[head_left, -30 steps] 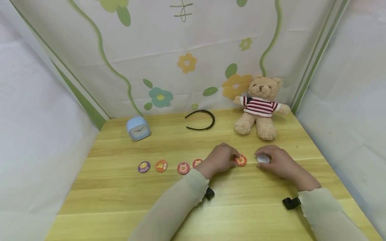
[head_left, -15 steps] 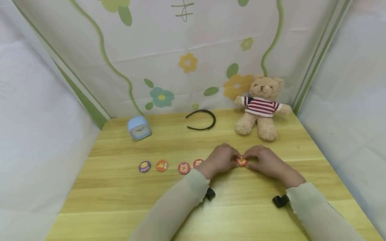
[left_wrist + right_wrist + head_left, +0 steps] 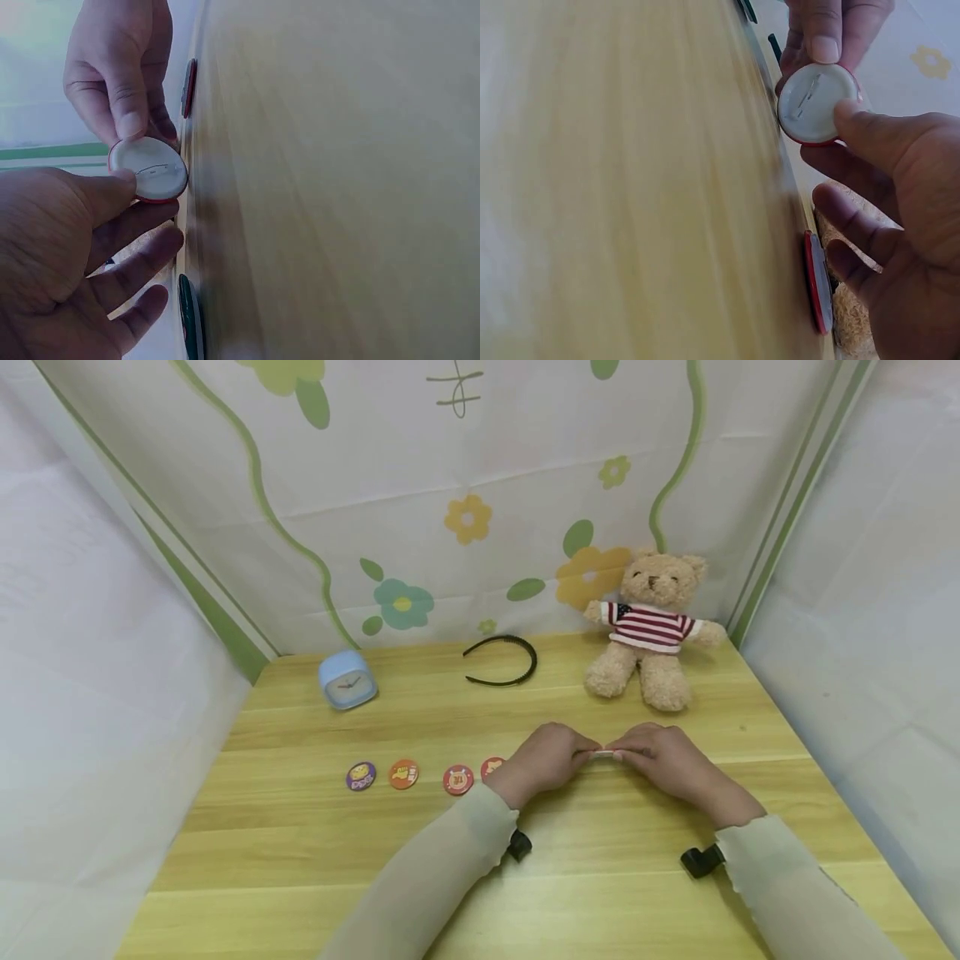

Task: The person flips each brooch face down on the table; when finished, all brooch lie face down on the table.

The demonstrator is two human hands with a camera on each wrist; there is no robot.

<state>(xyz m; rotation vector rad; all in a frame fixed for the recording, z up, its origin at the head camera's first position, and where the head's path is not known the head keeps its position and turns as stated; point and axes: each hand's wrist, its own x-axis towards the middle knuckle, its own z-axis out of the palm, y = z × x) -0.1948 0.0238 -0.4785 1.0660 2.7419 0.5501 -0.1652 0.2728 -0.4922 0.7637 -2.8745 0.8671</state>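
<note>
Both hands pinch one round pin badge (image 3: 602,753) between them, seen nearly edge-on in the head view. Its white back with a metal pin faces the wrist cameras, and a red rim shows round it in the left wrist view. My left hand (image 3: 546,757) grips the badge's left side with thumb and index finger; the other fingers are spread apart from it. On the opposite side, the thumb and index finger of my right hand (image 3: 671,768) hold the edge. A red badge (image 3: 492,767) lies partly hidden behind the left hand.
Left of the hands lie a purple badge (image 3: 361,776), an orange badge (image 3: 403,773) and another red badge (image 3: 457,779). Farther back are a blue clock (image 3: 348,680), a black headband (image 3: 531,660) and a teddy bear (image 3: 647,631). A red-rimmed badge (image 3: 817,281) lies near my right hand.
My right hand has moved left, away from a pale-backed disc, to the badge at my left fingers. That badge has turned from printed face up to edge-on in the head view.
</note>
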